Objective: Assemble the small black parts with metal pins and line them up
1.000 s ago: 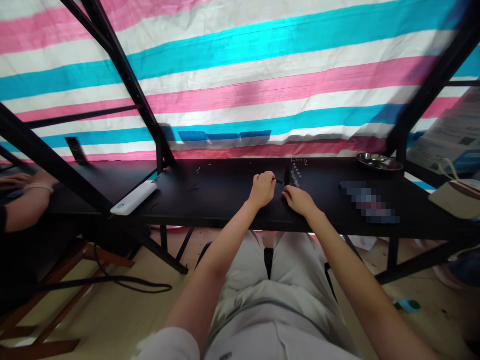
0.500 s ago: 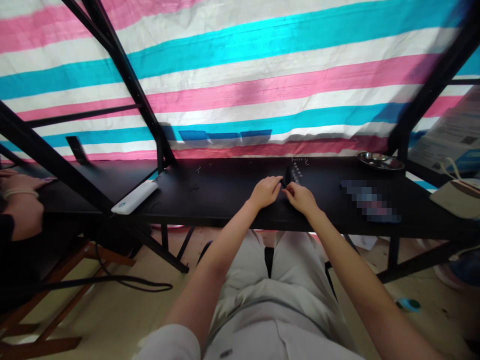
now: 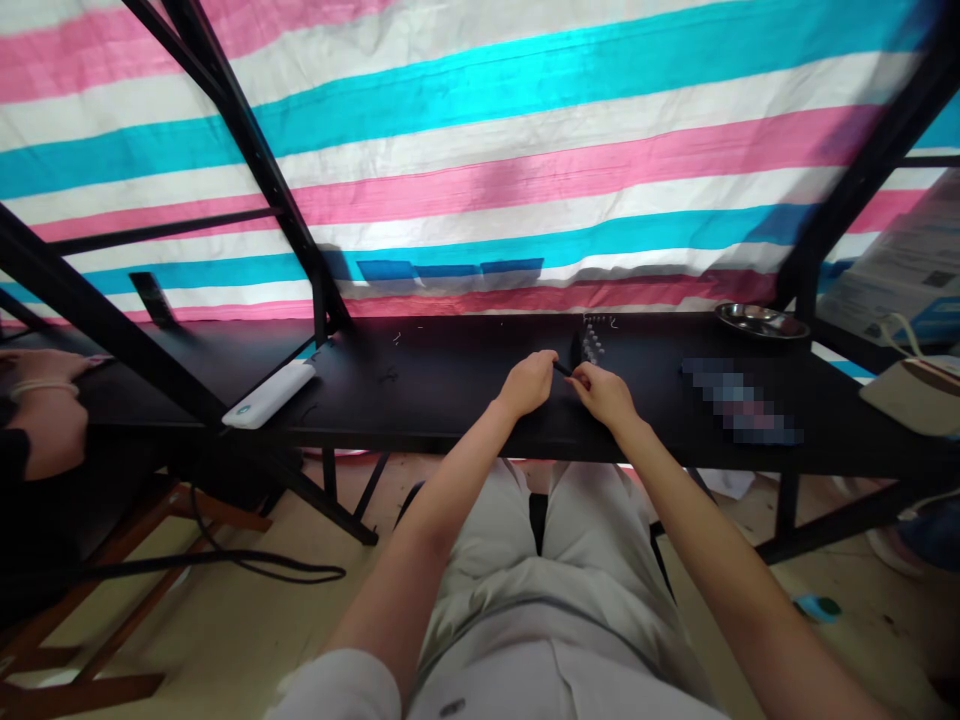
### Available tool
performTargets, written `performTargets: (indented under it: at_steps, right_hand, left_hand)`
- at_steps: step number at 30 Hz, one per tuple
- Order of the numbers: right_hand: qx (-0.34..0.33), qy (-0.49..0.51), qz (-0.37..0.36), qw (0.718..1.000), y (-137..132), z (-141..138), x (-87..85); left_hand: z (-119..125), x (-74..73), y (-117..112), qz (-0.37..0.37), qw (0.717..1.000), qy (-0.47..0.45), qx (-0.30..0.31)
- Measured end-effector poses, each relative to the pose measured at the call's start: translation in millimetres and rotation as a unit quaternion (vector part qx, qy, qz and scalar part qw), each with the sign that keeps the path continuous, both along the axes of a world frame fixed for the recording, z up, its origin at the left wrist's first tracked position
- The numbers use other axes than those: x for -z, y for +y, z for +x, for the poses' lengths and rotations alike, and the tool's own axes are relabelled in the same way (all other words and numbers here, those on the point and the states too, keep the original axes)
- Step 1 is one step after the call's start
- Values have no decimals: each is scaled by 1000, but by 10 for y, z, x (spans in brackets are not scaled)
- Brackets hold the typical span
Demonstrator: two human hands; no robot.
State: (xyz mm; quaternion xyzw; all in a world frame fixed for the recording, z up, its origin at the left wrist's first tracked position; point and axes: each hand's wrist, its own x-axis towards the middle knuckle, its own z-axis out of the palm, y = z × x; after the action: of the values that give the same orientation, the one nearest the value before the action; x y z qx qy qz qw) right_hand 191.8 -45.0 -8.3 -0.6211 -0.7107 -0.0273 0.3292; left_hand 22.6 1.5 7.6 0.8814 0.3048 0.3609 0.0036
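Note:
Both hands meet over the black table [image 3: 442, 385]. My left hand [image 3: 529, 383] is closed on one end of a thin black strip [image 3: 562, 369]. At the strip's other end, my right hand [image 3: 604, 393] has its fingertips pinched together. What kind of thing the strip is, I cannot tell. Just behind the fingers stands a dark rounded object [image 3: 577, 349], too dark to make out. Beside it lies a row of small clear pieces [image 3: 592, 340] that bends along the back of the table.
A white oblong device [image 3: 271, 395] lies at the left, by the black frame post. To the right are a shiny metal dish [image 3: 761, 322], a blurred-out patterned item [image 3: 742, 403] and a beige box-like thing [image 3: 916, 395]. Another person's hand [image 3: 45, 372] rests far left.
My left hand has drawn slightly left, away from the right hand. More of the black strip shows between them. The right hand has hardly moved.

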Motion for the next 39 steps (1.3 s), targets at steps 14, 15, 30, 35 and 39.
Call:
performTargets:
  at_steps: [14, 15, 30, 35, 39]
  right_hand:
    - [-1, -30, -11, 999, 9, 10, 13]
    - [-1, -29, -12, 999, 7, 6, 11]
    - [-27, -46, 27, 998, 6, -98, -1]
    - [-43, -64, 12, 997, 10, -114, -2]
    - [-85, -49, 0, 995, -4, -143, -18]
  left_hand:
    - [5, 8, 8, -33, 999, 8, 31]
    - [3, 5, 6, -39, 999, 4, 29]
    - [8, 62, 161, -307, 926, -202, 89]
    - [-27, 59, 104, -310, 933, -160, 92]
    - [-162, -24, 153, -266, 955, -118, 53]
